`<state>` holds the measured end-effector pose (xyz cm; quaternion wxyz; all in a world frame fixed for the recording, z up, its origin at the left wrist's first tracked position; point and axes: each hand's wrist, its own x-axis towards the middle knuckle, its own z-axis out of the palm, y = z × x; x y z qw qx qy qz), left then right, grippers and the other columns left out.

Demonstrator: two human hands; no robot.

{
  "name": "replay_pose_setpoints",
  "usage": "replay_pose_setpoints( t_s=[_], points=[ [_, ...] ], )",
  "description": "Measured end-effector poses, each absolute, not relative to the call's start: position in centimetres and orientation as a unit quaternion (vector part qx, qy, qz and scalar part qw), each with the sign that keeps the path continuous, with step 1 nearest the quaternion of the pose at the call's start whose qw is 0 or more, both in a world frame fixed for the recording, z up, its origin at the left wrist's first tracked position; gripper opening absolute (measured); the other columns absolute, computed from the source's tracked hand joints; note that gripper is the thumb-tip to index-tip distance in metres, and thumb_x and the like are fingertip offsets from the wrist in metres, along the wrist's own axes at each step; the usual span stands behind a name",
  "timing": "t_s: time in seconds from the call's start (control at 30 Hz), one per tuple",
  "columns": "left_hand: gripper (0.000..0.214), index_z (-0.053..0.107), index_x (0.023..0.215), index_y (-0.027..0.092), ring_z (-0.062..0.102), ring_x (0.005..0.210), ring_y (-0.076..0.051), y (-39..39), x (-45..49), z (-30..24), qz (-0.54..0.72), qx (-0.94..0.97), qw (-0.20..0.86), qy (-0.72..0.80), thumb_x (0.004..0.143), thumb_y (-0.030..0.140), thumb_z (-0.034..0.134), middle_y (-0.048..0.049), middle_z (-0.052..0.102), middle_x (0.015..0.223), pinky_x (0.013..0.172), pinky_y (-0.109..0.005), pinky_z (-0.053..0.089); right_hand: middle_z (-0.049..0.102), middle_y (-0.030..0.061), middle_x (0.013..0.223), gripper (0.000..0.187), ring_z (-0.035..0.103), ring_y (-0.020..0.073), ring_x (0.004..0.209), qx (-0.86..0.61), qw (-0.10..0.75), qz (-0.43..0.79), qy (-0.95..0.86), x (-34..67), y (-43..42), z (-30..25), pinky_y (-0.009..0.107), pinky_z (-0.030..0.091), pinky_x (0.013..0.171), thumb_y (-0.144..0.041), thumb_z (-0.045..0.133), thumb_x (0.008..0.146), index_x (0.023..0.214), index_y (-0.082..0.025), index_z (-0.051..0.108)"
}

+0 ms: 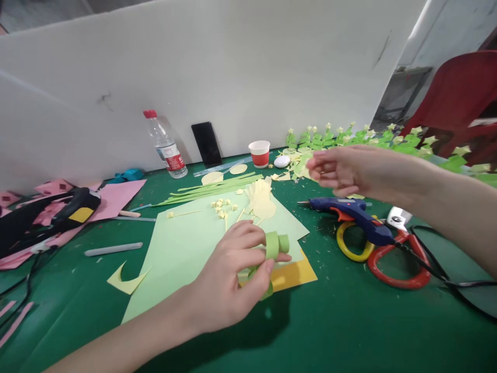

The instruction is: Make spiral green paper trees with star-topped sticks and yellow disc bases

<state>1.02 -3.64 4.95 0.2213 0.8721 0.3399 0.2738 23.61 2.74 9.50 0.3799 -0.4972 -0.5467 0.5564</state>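
Observation:
My left hand (236, 274) is closed on a curled green paper strip (272, 246), whose loops stick out past the fingertips over the pale green sheet. To the right, my right hand (337, 168) hangs above the table with thumb and fingertips drawn together. Whether something small sits in that pinch cannot be told against the pale paper scraps (297, 158) behind it. Just under this hand lies a blue hot glue gun (355, 210). Beneath my left hand are the pale green paper sheet (174, 259) and a yellow-orange paper piece (298, 274).
Small folded paper stars (221, 207), cream paper strips (262, 197) and green strips (217, 187) lie centrally. Scissors (404, 280) rest right, beside a black cord. A bottle (169, 150), phone (207, 144) and paper cup (259, 154) stand behind; paper flowers (345, 135) line the back right.

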Motion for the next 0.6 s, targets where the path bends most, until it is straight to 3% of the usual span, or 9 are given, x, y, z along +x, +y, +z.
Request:
replay_pose_setpoints(
  t_s=[0.1,0.17,0.3,0.43,0.6],
  points=[
    [0.035,0.069,0.089,0.019,0.052,0.074,-0.017,-3.5,1.1,4.8,0.282,0.856,0.246,0.357,0.084,0.017,0.035,-0.0049,0.063,0.079,0.07,-0.032,0.046,0.048,0.0013,0.06,0.034,0.033,0.0049,0.046,-0.484,0.168,0.561,-0.65,23.0,1.5,9.4,0.018,0.024,0.038,-0.046,0.057,0.075,0.06,-0.015,0.06],
    [0.033,0.069,0.091,0.022,0.053,0.077,-0.016,-3.5,1.2,4.8,0.279,0.855,0.244,0.362,0.084,0.018,0.036,-0.0042,0.063,0.084,0.068,-0.03,0.046,0.051,0.0012,0.063,0.034,0.035,0.0054,0.048,-0.471,0.074,0.529,-0.702,22.2,0.5,9.3,0.02,0.026,0.043,-0.047,0.053,0.078,0.065,-0.017,0.062],
    [0.031,0.069,0.091,0.023,0.052,0.084,-0.017,-3.7,1.3,4.9,0.258,0.87,0.212,0.362,0.084,0.017,0.039,-0.0042,0.061,0.091,0.074,-0.031,0.046,0.038,-0.0032,0.057,0.034,0.026,0.0054,0.048,-0.461,0.131,0.543,-0.69,20.5,-0.5,8.4,0.021,0.019,0.044,-0.045,0.053,0.078,0.06,-0.017,0.052],
    [0.03,0.071,0.078,0.02,0.05,0.095,-0.019,-3.9,1.5,5.2,0.23,0.886,0.179,0.361,0.084,0.018,0.041,-0.0059,0.058,0.099,0.083,-0.033,0.044,0.027,-0.0053,0.052,0.041,0.02,0.0057,0.048,-0.411,0.159,0.634,-0.635,19.7,-0.2,7.2,0.021,0.015,0.044,-0.04,0.057,0.076,0.052,-0.016,0.034],
    [0.03,0.071,0.078,0.022,0.046,0.105,-0.021,-3.6,1.5,5.1,0.227,0.894,0.145,0.357,0.085,0.02,0.042,-0.0061,0.059,0.101,0.09,-0.037,0.041,0.019,-0.0073,0.051,0.041,0.014,0.0051,0.047,-0.347,0.206,0.728,-0.554,19.8,0.2,6.2,0.021,0.013,0.043,-0.033,0.062,0.073,0.052,-0.016,0.031]
  ],
)
